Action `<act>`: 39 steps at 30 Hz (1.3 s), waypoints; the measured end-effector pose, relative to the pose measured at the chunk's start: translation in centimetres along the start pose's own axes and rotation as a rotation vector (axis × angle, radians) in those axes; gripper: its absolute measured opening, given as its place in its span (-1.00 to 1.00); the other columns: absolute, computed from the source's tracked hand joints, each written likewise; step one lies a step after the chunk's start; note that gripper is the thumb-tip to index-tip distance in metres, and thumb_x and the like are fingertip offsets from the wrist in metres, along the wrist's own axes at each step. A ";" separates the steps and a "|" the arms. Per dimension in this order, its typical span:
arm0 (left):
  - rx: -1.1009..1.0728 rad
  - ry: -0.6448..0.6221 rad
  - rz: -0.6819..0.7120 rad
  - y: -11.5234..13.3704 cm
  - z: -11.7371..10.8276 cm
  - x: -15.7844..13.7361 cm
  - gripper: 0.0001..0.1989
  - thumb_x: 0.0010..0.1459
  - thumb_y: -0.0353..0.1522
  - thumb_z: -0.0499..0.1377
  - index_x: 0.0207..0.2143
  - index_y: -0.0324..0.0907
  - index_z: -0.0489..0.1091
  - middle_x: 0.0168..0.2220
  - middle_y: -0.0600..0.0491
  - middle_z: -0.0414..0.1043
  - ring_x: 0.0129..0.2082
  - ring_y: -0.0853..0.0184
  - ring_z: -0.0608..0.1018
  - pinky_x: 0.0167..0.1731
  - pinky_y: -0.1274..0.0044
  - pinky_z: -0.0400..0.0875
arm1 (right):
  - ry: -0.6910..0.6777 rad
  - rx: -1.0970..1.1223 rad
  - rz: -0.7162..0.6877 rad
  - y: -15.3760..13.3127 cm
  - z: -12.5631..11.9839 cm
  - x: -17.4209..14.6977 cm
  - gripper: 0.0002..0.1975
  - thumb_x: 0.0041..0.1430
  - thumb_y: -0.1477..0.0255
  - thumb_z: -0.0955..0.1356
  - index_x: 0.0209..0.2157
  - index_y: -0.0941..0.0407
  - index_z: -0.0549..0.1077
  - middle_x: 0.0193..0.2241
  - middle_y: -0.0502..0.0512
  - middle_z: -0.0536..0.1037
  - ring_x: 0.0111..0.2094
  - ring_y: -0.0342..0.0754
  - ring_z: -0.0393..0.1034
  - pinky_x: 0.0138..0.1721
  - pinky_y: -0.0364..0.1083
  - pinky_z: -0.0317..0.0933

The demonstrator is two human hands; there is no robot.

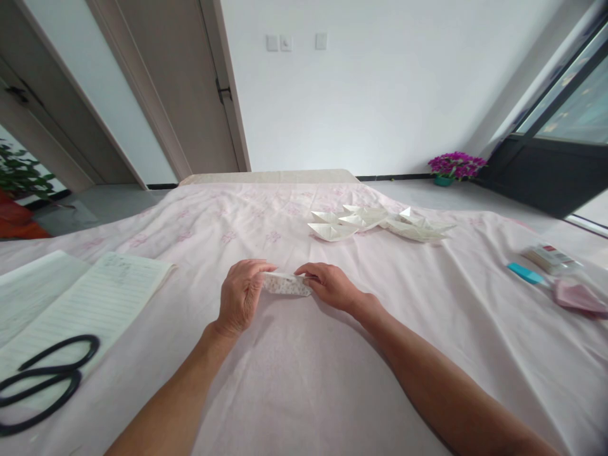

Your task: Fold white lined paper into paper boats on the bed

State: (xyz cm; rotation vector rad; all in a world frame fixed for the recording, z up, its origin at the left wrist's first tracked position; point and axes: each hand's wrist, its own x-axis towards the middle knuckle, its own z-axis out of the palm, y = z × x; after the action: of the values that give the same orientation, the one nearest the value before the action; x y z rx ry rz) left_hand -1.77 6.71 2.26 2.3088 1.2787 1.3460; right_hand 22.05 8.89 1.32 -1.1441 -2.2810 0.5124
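The patterned folded paper (287,284), its long axis set left to right, is held between left hand (243,296) and right hand (331,286), each end apparently pinched.

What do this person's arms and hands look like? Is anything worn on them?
The left hand and right hand are gloveless. The left forearm and right forearm are bare, with no sleeve, watch or bracelet in view. I see no rings, though parts of both hands are hidden.
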 end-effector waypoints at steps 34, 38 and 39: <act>0.106 -0.230 0.043 -1.8 2.0 -0.4 -0.83 0.14 -0.19 0.22 -0.43 -0.05 0.47 -0.47 0.06 0.46 -0.37 0.25 0.41 0.13 0.29 0.10 | 0.101 -0.362 -0.181 -1.2 0.1 -0.2 -0.95 0.11 0.43 0.39 -0.41 0.10 0.45 -0.43 0.04 0.49 -0.25 -0.02 0.20 -0.16 -0.01 -0.04; 0.130 -0.262 0.066 -2.0 2.0 -0.4 -0.85 0.15 -0.19 0.22 -0.40 -0.02 0.52 -0.46 0.05 0.48 -0.34 0.24 0.44 0.21 0.23 0.01 | 0.073 -0.312 -0.200 -0.9 0.1 -0.3 -0.94 0.13 0.45 0.37 -0.41 0.08 0.50 -0.47 0.04 0.50 -0.25 -0.01 0.22 -0.11 0.00 -0.03; 0.136 -0.263 0.070 -2.1 2.0 -0.4 -0.86 0.14 -0.20 0.23 -0.40 -0.01 0.53 -0.46 0.05 0.48 -0.34 0.24 0.44 0.22 0.22 -0.01 | 0.069 -0.308 -0.201 -0.9 0.2 -0.3 -0.92 0.13 0.46 0.36 -0.40 0.07 0.52 -0.46 0.04 0.50 -0.25 -0.01 0.22 -0.11 0.00 -0.03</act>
State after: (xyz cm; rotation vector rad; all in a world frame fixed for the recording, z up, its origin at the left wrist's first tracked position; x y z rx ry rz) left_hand -1.49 8.21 -0.22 2.5408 1.2497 0.9584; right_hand 21.51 8.13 1.64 -1.0347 -2.4367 0.0439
